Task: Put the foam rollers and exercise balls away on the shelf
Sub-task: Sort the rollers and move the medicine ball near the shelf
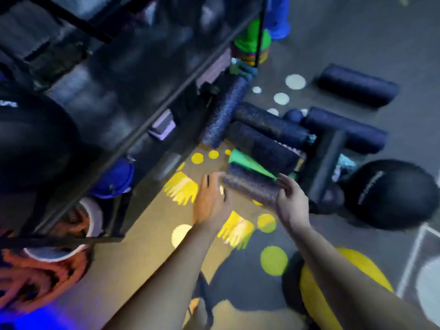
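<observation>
Left hand flat against roller end, right hand curled round other end; I judge two-ended hold steadies lift toward shelf.

The shelf contents smear into dark blur. Lettering on the black ball is unreadable. The right forearm covers part of the yellow ball.

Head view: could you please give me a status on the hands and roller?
Left hand presses one end of the speckled foam roller, right hand grips the other. Roller not yet shelved. Green cone right behind it.
</observation>
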The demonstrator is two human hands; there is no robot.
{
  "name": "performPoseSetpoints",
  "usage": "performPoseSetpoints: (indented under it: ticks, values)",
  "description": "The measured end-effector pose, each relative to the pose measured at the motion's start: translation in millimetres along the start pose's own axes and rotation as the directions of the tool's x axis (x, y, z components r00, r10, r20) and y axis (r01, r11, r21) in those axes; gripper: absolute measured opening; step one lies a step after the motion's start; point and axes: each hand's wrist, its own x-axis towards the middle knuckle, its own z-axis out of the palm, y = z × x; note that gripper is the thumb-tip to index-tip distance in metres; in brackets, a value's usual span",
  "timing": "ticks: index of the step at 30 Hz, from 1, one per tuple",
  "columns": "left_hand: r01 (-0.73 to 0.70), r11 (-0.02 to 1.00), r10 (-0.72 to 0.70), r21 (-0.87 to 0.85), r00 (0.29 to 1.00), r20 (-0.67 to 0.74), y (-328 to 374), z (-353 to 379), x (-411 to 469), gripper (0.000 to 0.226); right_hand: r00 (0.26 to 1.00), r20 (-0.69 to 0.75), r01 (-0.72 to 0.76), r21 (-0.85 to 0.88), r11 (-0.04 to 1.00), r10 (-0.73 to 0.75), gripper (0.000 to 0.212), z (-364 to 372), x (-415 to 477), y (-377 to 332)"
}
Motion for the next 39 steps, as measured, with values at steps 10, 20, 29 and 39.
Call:
performPoseSetpoints:
  ticks: [10,20,29,39]
  values:
    - [0.164,0.986,-0.13,-0.009,0.813,0.568,163,307,-172,0.049,0.901,-0.151,-0.416,-0.041,0.908,0.406,0.042,-296,-72,314]
    - [0.334,0.924,-0.367,0.185,0.645,0.67,141,449,-230,0.076,0.743,0.001,-0.668,0.08,0.74,0.67,0.069,-322,-54,498]
    - [0.65,0.722,-0.616,0.236,0.448,0.648,21,569,-192,0.062,0.559,0.261,-0.772,0.51,0.379,0.787,0.086,-262,22,670]
    - [0.845,0.533,-0.503,-0.035,0.35,0.79,46,501,-177,0.055,0.664,0.299,-0.582,0.782,0.223,0.685,0.051,-261,-3,594]
